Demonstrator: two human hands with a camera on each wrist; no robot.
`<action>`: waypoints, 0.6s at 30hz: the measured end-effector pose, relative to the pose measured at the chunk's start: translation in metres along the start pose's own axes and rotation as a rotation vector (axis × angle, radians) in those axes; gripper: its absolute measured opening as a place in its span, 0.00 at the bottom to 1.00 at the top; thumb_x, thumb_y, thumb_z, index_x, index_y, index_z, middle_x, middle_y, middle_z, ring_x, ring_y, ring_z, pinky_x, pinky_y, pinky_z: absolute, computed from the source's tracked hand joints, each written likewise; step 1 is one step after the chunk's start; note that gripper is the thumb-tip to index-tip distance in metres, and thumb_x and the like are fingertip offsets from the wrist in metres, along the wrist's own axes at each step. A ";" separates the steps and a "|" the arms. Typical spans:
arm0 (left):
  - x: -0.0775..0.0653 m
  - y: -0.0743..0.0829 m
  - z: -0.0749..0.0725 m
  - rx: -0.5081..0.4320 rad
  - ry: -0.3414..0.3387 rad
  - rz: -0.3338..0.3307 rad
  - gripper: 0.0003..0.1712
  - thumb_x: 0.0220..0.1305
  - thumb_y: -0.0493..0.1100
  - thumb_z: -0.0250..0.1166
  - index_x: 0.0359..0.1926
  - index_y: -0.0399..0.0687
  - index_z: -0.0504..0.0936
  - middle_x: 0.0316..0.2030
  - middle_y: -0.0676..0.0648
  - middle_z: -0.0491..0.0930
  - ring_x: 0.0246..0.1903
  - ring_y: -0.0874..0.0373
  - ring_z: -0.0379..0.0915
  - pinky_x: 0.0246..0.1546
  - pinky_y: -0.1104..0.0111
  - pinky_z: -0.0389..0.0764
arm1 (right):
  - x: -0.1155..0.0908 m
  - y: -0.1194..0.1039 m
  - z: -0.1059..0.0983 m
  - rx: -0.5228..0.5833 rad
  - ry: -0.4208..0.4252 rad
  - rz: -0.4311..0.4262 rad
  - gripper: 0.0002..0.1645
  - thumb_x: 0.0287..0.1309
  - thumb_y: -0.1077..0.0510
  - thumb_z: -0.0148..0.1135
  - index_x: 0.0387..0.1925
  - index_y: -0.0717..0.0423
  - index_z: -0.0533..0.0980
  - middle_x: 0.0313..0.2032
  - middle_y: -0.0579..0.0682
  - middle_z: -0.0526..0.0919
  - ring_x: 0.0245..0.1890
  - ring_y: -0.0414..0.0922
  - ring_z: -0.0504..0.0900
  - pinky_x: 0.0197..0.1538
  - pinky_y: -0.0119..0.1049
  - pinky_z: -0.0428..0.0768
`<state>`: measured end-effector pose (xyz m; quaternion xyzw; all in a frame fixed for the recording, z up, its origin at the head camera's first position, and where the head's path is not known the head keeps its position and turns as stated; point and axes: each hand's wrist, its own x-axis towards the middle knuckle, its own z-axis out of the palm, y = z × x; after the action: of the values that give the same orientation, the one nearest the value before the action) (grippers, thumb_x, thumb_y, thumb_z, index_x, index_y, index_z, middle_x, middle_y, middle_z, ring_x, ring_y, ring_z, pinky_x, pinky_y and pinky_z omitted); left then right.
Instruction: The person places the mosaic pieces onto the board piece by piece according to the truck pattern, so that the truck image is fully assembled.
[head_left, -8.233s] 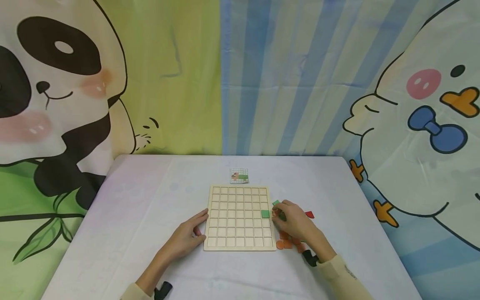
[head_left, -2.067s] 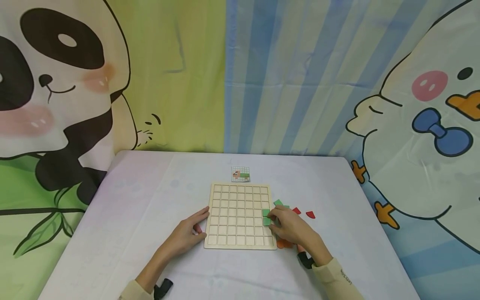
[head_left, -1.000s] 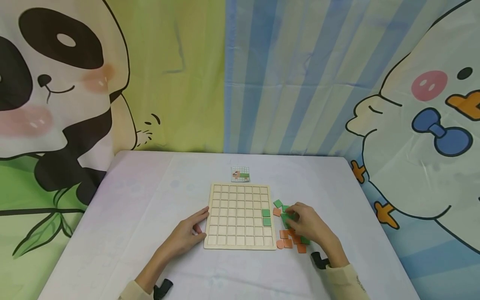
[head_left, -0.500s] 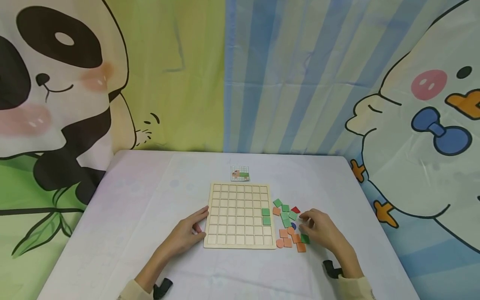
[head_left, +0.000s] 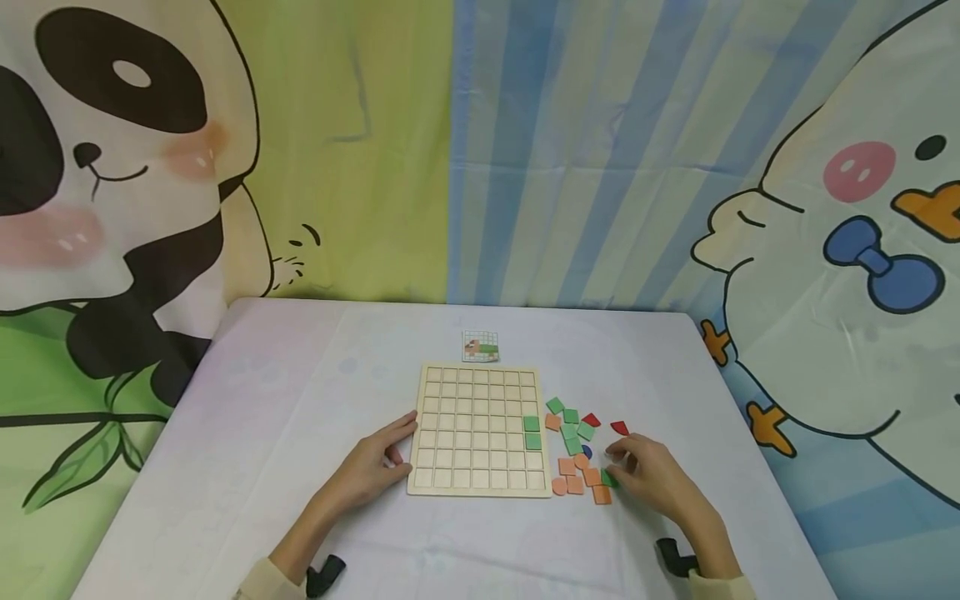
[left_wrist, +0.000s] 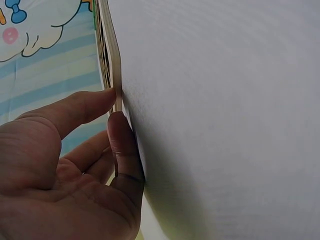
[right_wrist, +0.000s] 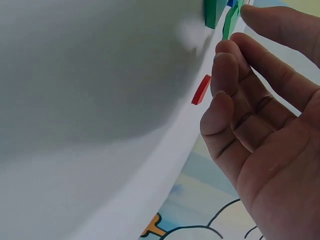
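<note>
A pale wooden grid board (head_left: 474, 497) lies on the table, with two green square tiles (head_left: 532, 432) one below the other in its right column. My left hand (head_left: 369, 462) touches the board's left edge with thumb and fingertips; the left wrist view shows the thumb (left_wrist: 111, 96) against that edge. Loosely bent over the right side of the tile pile is my right hand (head_left: 654, 473), nothing visible in its fingers. Its thumb is right by a dark green tile (head_left: 608, 478). A red piece (right_wrist: 201, 90) lies beyond the fingertips in the right wrist view.
Several green tiles (head_left: 572, 446) and orange tiles (head_left: 574, 485) lie scattered right of the board, with a blue piece (head_left: 587, 452) and another red piece (head_left: 591, 419) among them. A small gridded picture card (head_left: 480, 347) lies behind the board.
A second green tile now sits in the board below the first. My right hand has moved off the board to the right, then down along the pile, uncovering tiles. The left hand stays put.
</note>
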<state>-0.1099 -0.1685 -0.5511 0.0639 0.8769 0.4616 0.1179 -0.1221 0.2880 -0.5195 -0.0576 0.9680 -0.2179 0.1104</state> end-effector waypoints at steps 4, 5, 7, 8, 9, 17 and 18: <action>0.001 0.000 0.000 -0.005 0.000 0.008 0.42 0.62 0.28 0.71 0.76 0.39 0.71 0.81 0.48 0.64 0.31 0.67 0.69 0.29 0.74 0.74 | -0.005 0.003 0.001 0.008 -0.011 0.004 0.15 0.58 0.58 0.78 0.47 0.52 0.87 0.41 0.44 0.87 0.38 0.40 0.77 0.39 0.29 0.78; 0.001 0.000 0.000 -0.006 0.000 0.008 0.42 0.61 0.28 0.71 0.76 0.39 0.71 0.81 0.48 0.64 0.31 0.67 0.69 0.29 0.74 0.74 | -0.006 0.004 0.001 0.011 -0.014 0.001 0.15 0.58 0.58 0.78 0.47 0.51 0.87 0.41 0.44 0.87 0.38 0.40 0.77 0.38 0.29 0.78; 0.001 -0.001 0.000 -0.002 0.002 0.000 0.42 0.61 0.28 0.71 0.76 0.40 0.71 0.81 0.49 0.64 0.31 0.67 0.69 0.29 0.74 0.74 | -0.007 0.006 0.002 0.014 -0.024 -0.005 0.15 0.58 0.58 0.78 0.47 0.50 0.86 0.41 0.43 0.87 0.38 0.39 0.76 0.38 0.29 0.77; 0.001 -0.001 0.000 0.000 0.003 -0.004 0.42 0.61 0.28 0.72 0.76 0.40 0.71 0.81 0.50 0.65 0.31 0.67 0.69 0.29 0.74 0.74 | -0.008 0.007 0.002 0.016 -0.028 -0.009 0.14 0.58 0.57 0.78 0.47 0.50 0.86 0.41 0.42 0.86 0.37 0.39 0.76 0.37 0.29 0.77; 0.000 -0.001 0.000 0.002 0.006 -0.002 0.42 0.61 0.28 0.72 0.76 0.40 0.71 0.81 0.49 0.65 0.31 0.67 0.69 0.29 0.74 0.74 | -0.008 0.008 0.003 0.020 -0.031 -0.013 0.14 0.58 0.58 0.78 0.47 0.50 0.86 0.41 0.42 0.86 0.37 0.39 0.76 0.37 0.29 0.77; 0.000 0.000 0.001 -0.006 0.006 -0.004 0.42 0.61 0.28 0.71 0.76 0.40 0.71 0.81 0.49 0.64 0.31 0.67 0.69 0.30 0.74 0.74 | -0.009 0.012 0.005 0.017 -0.041 -0.006 0.15 0.56 0.57 0.80 0.45 0.47 0.87 0.40 0.41 0.84 0.36 0.39 0.75 0.38 0.28 0.77; 0.000 0.000 0.001 -0.006 0.004 -0.004 0.42 0.62 0.28 0.71 0.76 0.40 0.71 0.81 0.49 0.64 0.32 0.67 0.69 0.30 0.74 0.74 | -0.009 0.012 0.005 0.018 -0.043 -0.006 0.15 0.56 0.57 0.80 0.45 0.48 0.87 0.40 0.41 0.84 0.36 0.39 0.75 0.38 0.28 0.77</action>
<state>-0.1097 -0.1676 -0.5515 0.0610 0.8759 0.4640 0.1174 -0.1125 0.2980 -0.5275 -0.0641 0.9632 -0.2259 0.1312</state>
